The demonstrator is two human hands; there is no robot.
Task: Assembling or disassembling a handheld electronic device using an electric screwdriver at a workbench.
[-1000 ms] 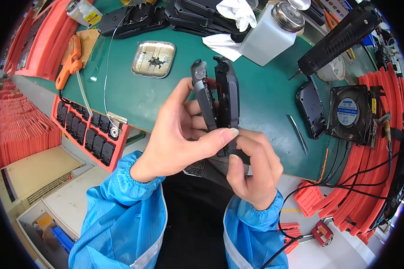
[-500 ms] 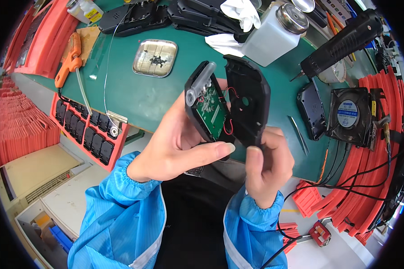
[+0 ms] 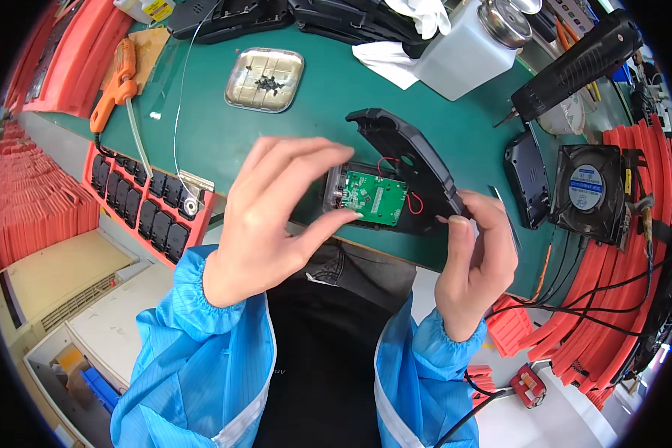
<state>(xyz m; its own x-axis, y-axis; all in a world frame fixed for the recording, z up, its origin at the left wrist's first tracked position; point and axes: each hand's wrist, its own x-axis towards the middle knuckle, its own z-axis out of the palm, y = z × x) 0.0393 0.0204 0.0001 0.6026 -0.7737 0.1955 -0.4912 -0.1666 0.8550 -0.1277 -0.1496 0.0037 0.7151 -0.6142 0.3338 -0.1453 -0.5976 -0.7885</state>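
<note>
A black plastic housing [image 3: 328,196] lies on the green mat, with a green circuit board [image 3: 377,198] inside and a clear part at its left end. My left hand [image 3: 265,213] arches around that left end, fingers and thumb apart; the thumb tip is over the board's near edge. Whether it presses on the housing I cannot tell. My right hand [image 3: 481,254] pinches the lower right corner of the black cover [image 3: 414,160], which stands tilted up beside the board. Thin red wires [image 3: 415,203] run between board and cover.
At the back are a small metal tray [image 3: 265,80] of dark bits, black housings [image 3: 351,21] and a white bottle [image 3: 463,56]. An orange glue gun [image 3: 117,93] lies left. On the right are a black electric screwdriver [image 3: 575,71], another black housing [image 3: 526,179], tweezers [image 3: 506,216] and a fan [image 3: 588,187].
The housing has come down onto the mat, its board now facing up. My left hand has loosened and spread around its left end. My right hand has moved right with the cover's corner.
</note>
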